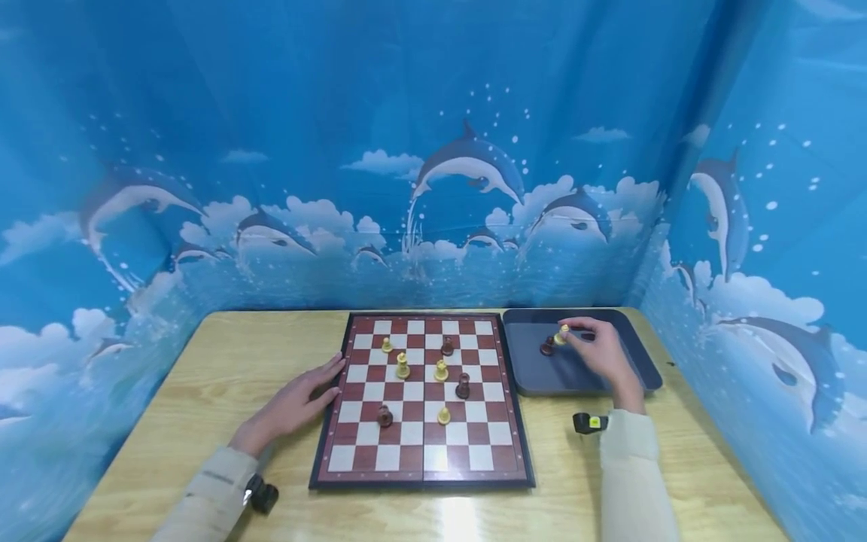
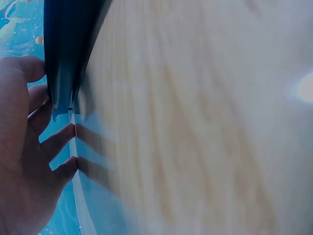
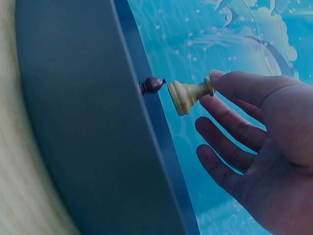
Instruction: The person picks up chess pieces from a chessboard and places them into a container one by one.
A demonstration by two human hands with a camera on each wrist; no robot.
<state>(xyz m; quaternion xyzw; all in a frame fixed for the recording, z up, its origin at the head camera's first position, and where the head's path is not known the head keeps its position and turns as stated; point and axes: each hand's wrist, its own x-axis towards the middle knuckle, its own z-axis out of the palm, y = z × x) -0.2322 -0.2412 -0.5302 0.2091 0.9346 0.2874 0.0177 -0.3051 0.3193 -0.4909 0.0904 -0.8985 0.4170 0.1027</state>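
Above the dark grey tray (image 1: pixel 542 385), my right hand (image 1: pixel 601 354) pinches a cream chess piece (image 3: pixel 188 95) between thumb and fingertips. Its wide base and narrow stem show in the right wrist view, while the fingers hide its head. A dark brown bishop (image 3: pixel 154 84) stands in the tray close to the held piece. Another dark piece (image 1: pixel 588 336) is partly hidden by the hand. My left hand (image 1: pixel 298 399) lies at the left edge of the chessboard (image 1: pixel 423 482), fingers extended and touching the frame.
Several cream pieces, among them a tall one (image 1: pixel 403 366) and a pawn (image 1: pixel 443 415), stand on the board with dark pieces such as a tall one (image 1: pixel 463 386). The tray adjoins the board's right side. A dolphin-print curtain (image 1: pixel 420 278) hangs behind the wooden table (image 1: pixel 264 339).
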